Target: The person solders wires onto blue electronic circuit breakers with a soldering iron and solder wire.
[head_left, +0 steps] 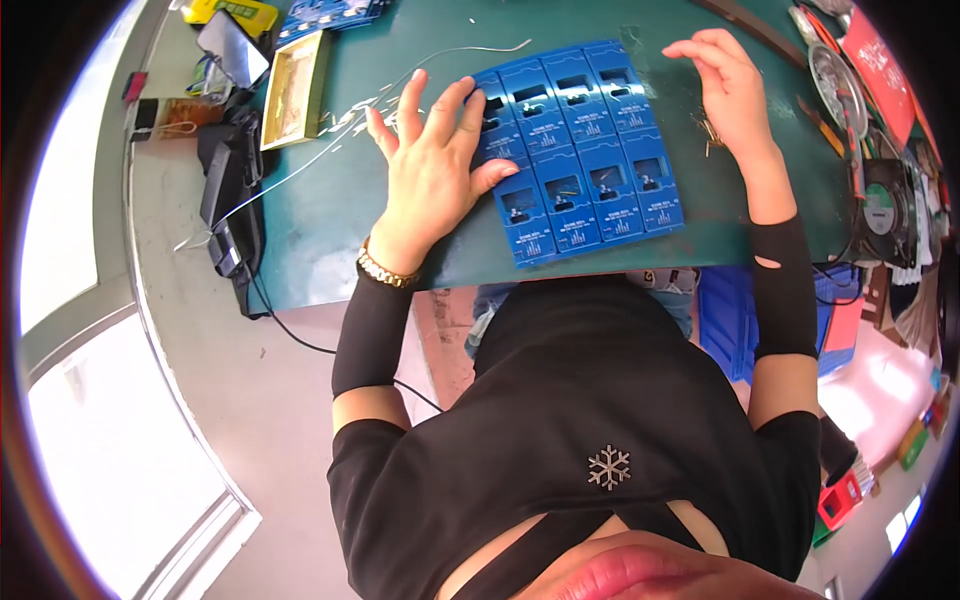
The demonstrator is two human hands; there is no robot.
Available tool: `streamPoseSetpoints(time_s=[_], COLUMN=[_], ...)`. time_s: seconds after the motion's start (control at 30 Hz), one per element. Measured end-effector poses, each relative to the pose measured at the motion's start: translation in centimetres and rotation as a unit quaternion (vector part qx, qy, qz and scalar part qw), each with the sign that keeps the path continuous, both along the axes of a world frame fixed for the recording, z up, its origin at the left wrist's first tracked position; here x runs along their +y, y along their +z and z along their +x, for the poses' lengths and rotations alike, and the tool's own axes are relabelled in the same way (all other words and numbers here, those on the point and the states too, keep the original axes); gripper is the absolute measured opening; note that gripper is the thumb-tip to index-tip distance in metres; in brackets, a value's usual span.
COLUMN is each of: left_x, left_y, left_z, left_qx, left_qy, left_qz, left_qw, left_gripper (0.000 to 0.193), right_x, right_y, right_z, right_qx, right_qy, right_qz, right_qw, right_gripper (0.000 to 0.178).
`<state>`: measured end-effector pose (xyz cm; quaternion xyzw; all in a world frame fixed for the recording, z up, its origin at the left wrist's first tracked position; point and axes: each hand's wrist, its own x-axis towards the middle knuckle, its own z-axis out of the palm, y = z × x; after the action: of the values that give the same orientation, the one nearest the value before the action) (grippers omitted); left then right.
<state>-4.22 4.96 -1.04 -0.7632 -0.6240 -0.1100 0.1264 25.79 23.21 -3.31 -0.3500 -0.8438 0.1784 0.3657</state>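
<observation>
A blue panel of joined circuit boards (572,139) lies on the green table, with rectangular cut-outs and white print on it. My left hand (428,165) is spread at the panel's left edge, its thumb over the boards and its other fingers apart. To the right of the panel, my right hand (733,95) is raised with bent fingers, thumb and forefinger close together near the panel's far right corner. Whether a tiny part sits between those fingertips cannot be made out. Beside that hand lies a small heap of thin brass-coloured pins (712,134).
A yellowish open tray (322,84), a phone (233,50) and more blue boards (330,14) sit at the far left. A thin pale wire (340,137) crosses the green tabletop (330,230). At the right are a small black fan (882,211) and a round metal dish (836,85).
</observation>
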Motion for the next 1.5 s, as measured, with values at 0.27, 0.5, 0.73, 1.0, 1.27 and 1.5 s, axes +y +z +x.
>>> streamPoseSetpoints(time_s=[0.27, 0.5, 0.73, 1.0, 1.27, 1.5], left_x=[0.5, 4.2, 3.8, 3.8, 3.7, 3.5], left_y=[0.2, -1.9, -2.2, -2.9, -2.8, -3.4], left_z=[-1.4, -6.4, -4.5, -6.1, -5.4, -6.0], left_qx=[-0.039, -0.112, -0.03, -0.102, -0.009, -0.062], left_qy=[0.033, 0.221, 0.172, 0.185, 0.222, 0.178], left_qz=[0.009, 0.01, 0.047, 0.024, 0.023, 0.075], left_qw=[0.999, 0.969, 0.983, 0.977, 0.975, 0.979], left_gripper=[0.053, 0.02, 0.012, 0.016, 0.013, 0.01], right_x=[-0.7, -1.6, -3.6, -4.5, -4.6, -4.7], right_y=[-0.2, 0.9, 1.1, 3.4, 3.8, 3.1], right_z=[-1.0, -4.1, -4.3, -5.5, -5.8, -5.6], right_qx=[0.162, 0.142, 0.096, 0.119, 0.059, 0.026], right_qy=[0.021, 0.161, 0.079, 0.07, 0.072, 0.073], right_qz=[-0.178, -0.183, -0.281, -0.308, -0.228, -0.088], right_qw=[0.97, 0.959, 0.952, 0.941, 0.969, 0.993], right_gripper=[0.021, 0.017, 0.028, 0.029, 0.043, 0.036])
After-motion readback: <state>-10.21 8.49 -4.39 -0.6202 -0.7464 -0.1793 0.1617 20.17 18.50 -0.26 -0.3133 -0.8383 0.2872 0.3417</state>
